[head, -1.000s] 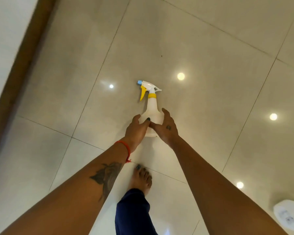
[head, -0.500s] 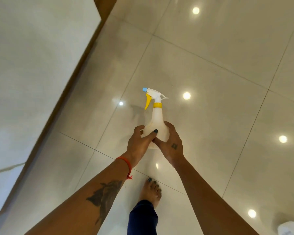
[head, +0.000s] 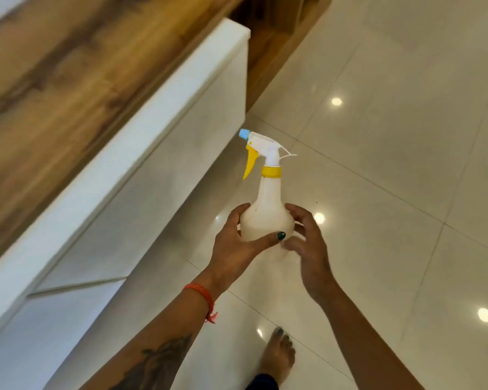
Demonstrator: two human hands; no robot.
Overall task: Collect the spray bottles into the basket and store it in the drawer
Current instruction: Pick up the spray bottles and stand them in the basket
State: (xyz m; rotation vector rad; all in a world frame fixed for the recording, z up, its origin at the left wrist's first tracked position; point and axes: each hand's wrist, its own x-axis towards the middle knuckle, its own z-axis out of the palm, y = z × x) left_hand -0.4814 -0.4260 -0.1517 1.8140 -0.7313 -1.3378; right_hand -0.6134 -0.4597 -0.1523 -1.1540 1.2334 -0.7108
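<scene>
A white spray bottle (head: 266, 209) with a yellow trigger, yellow collar and blue nozzle is held upright in the air above the tiled floor. My left hand (head: 237, 243) grips its round base, thumb across the front. My right hand (head: 307, 243) curls round the base from the right side, slightly blurred. The nozzle points left toward a white cabinet. No basket is in view.
A white cabinet with flat drawer fronts (head: 164, 175) and a wooden top (head: 54, 80) runs along the left. Glossy beige floor tiles (head: 392, 164) spread to the right. My bare foot (head: 278, 356) stands on the floor below the hands.
The bottle has come up off the floor in both hands. The view has swung left, and the white cabinet with its wooden top has come into sight.
</scene>
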